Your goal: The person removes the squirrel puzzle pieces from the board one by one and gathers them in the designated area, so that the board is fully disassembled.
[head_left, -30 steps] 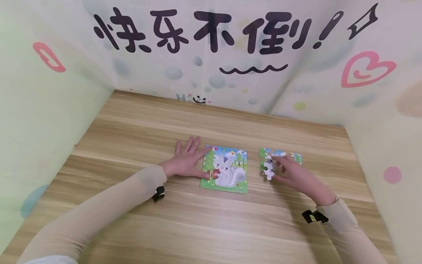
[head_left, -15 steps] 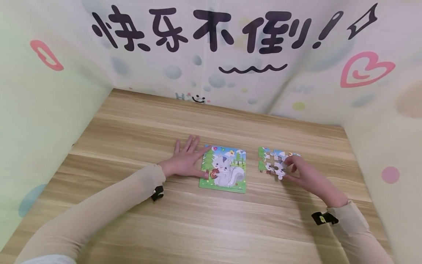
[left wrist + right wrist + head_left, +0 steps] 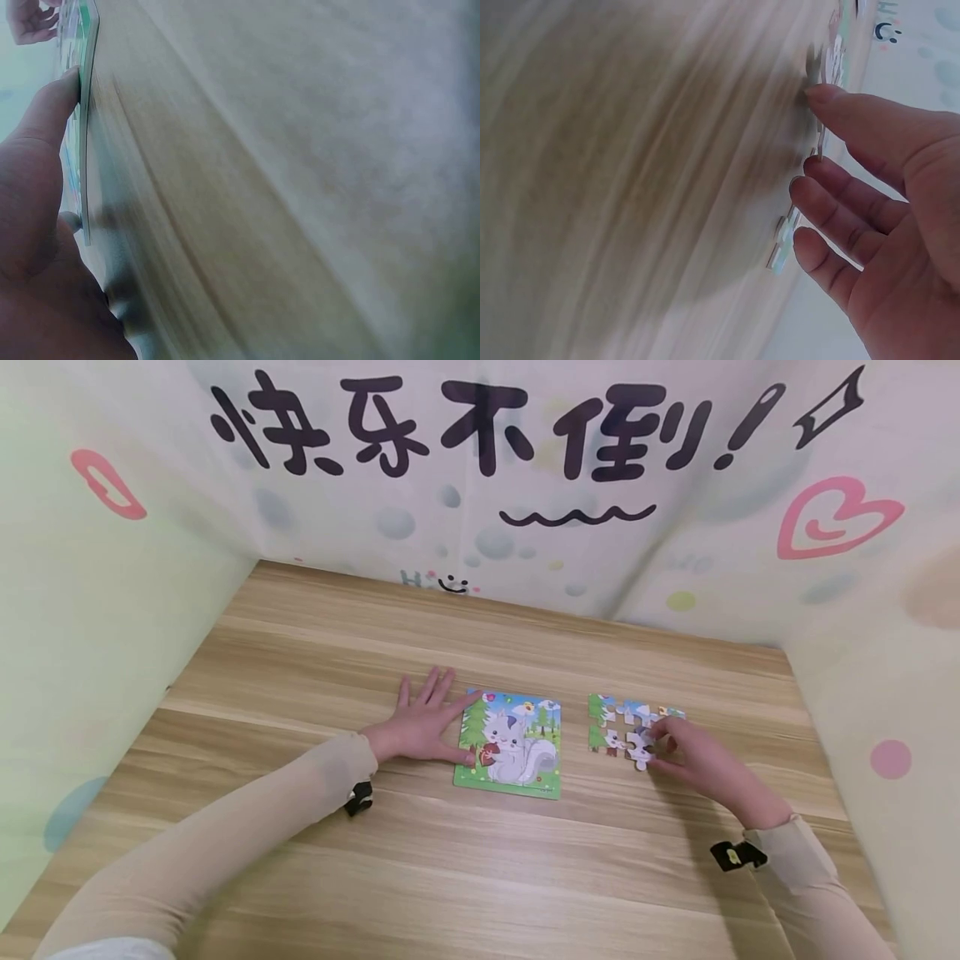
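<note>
A square picture board (image 3: 517, 739) shows a grey squirrel with an acorn. My left hand (image 3: 420, 727) lies spread at its left side, thumb and index finger touching its edge; in the left wrist view the thumb (image 3: 49, 116) rests over the board's edge (image 3: 86, 142). To the right lies a partly joined group of jigsaw pieces (image 3: 597, 737). My right hand (image 3: 697, 760) pinches a grey-and-white jigsaw piece (image 3: 640, 749) between thumb and fingers, at the lower right of that group. In the right wrist view the other fingers (image 3: 829, 202) are bent above the table.
Behind the right hand, more jigsaw pieces (image 3: 670, 712) form the group's upper right, partly covered by the fingers. The wooden table (image 3: 450, 868) meets printed cloth walls (image 3: 450, 527) at the back and both sides.
My right hand has moved right along the group with the jigsaw piece, uncovering pieces on the left, and then turned the piece slightly. The left hand stays in place on the board.
</note>
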A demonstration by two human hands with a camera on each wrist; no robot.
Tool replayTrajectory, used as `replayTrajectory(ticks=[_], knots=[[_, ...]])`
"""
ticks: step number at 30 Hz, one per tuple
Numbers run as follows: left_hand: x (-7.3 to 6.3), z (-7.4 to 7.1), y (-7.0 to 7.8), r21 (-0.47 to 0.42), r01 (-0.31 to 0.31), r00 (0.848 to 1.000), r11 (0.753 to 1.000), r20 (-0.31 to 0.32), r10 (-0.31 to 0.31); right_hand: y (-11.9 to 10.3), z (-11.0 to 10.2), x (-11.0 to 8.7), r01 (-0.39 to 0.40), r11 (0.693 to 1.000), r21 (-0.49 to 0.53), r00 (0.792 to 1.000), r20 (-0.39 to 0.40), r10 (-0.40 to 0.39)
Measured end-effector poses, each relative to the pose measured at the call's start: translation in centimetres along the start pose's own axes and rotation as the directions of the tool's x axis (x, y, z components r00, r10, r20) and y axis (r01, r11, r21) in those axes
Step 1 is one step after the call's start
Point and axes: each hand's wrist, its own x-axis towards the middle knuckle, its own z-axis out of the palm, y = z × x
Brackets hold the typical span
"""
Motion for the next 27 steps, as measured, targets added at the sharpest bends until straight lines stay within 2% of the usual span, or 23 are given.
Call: replayTrajectory(ticks=[7,17,27], knots=[[0.2,0.1,-0.2,0.003,-0.006,1.0,1.0,-0.009,0.006,0.2,0.2,0.2,0.065,0.998,-0.028,0.997,-0.031,-0.065],[0.1,0.1,-0.1,-0.004,-0.007,1.0,1.0,-0.007,0.007,0.4,0.3,-0.2,0.028,0.999,-0.033,0.999,-0.02,-0.028],[-0.4,-0.9,0.8,-0.005,-0.003,1.0,1.0,0.019,0.003,0.4,0.3,-0.4,0.003,0.999,-0.047,1.0,-0.029,-0.004]])
